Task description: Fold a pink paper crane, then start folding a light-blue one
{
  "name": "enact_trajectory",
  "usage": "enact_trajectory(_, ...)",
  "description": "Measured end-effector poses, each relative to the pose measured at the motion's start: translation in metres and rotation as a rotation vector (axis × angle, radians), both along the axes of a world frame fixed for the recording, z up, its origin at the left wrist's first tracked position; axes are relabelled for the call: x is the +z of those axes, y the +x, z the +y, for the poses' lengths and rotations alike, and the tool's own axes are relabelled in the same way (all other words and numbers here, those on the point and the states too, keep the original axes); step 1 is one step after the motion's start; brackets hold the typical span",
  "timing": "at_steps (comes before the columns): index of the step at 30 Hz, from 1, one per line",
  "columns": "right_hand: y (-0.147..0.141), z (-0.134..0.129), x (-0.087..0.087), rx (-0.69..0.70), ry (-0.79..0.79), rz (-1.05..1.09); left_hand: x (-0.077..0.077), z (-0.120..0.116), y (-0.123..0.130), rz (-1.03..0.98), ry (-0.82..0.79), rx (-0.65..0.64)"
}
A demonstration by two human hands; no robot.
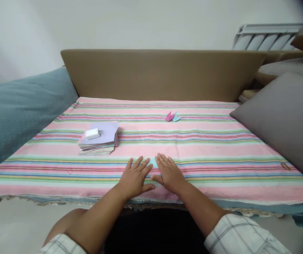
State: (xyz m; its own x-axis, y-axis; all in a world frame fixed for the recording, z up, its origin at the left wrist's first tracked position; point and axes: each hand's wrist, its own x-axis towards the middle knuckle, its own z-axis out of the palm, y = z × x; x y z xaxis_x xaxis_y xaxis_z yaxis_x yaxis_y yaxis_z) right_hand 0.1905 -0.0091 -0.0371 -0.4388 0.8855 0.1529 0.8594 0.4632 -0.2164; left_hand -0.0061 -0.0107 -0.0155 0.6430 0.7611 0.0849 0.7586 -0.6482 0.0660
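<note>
Both palms face down on the striped cloth near the front edge of the seat. Between my hands shows a small light-blue piece of paper [153,162], mostly covered, so its full shape is hidden. My left hand [136,177] lies flat with fingers spread, its fingertips by the paper's left side. On the other side, my right hand [169,173] is flat too, its fingertips at the paper's right edge. Farther back stand a pink folded paper figure [170,116] and a light-blue folded paper figure [176,117], side by side.
A stack of coloured paper sheets [106,131] lies at the left with a white charger plug [92,133] on top. The striped cloth [207,148] covers the seat. A grey cushion [281,116] leans at the right, and a brown backrest [162,74] rises behind.
</note>
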Motion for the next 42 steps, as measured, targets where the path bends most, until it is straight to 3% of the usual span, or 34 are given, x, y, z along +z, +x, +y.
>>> enact_trajectory(11, 0.0, 0.001, -0.002, -0.005, 0.0, -0.018, 0.008, -0.007, -0.013, 0.051, -0.019, 0.086)
enact_trajectory(18, 0.0, 0.002, -0.004, -0.002, 0.011, -0.014, 0.027, -0.004, -0.02, 0.026, -0.058, 0.174)
enact_trajectory(21, -0.001, 0.001, -0.004, -0.005, 0.012, -0.007, 0.027, -0.001, -0.011, -0.056, 0.071, 0.276)
enact_trajectory(26, -0.001, 0.0, -0.002, -0.029, 0.021, 0.017, 0.004, 0.0, 0.018, -0.155, 0.211, -0.037)
enact_trajectory(30, 0.006, 0.003, -0.003, 0.027, 0.021, 0.08, -0.008, 0.001, 0.028, -0.175, 0.257, -0.061)
enact_trajectory(38, 0.014, 0.02, -0.007, 0.026, 0.14, 0.315, -0.006, -0.003, 0.028, -0.14, 0.391, -0.027)
enact_trajectory(42, 0.012, 0.028, -0.007, 0.01, 0.183, 0.329, -0.009, 0.004, 0.026, -0.182, 0.358, 0.002)
